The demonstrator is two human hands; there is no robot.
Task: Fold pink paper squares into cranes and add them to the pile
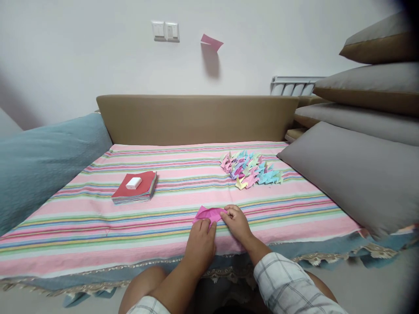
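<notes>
A partly folded sheet of magenta origami paper [209, 213] lies on the striped cloth [176, 196] close in front of me. My left hand [201, 240] rests on its near edge, fingers pressed down on the paper. At its right end, my right hand [236, 222] pinches the paper between thumb and fingers. One flap of the sheet stands up in a curve. Beyond my right hand sits a cluster of folded paper cranes [248, 170] in pink, blue, yellow and purple.
A stack of coloured paper [135, 187] with a small white block [134, 183] on top lies at the left. Grey cushions [360, 170] pile up on the right. A brown backrest [196, 120] runs along the back, and a blue-covered armrest [52, 152] stands at the left.
</notes>
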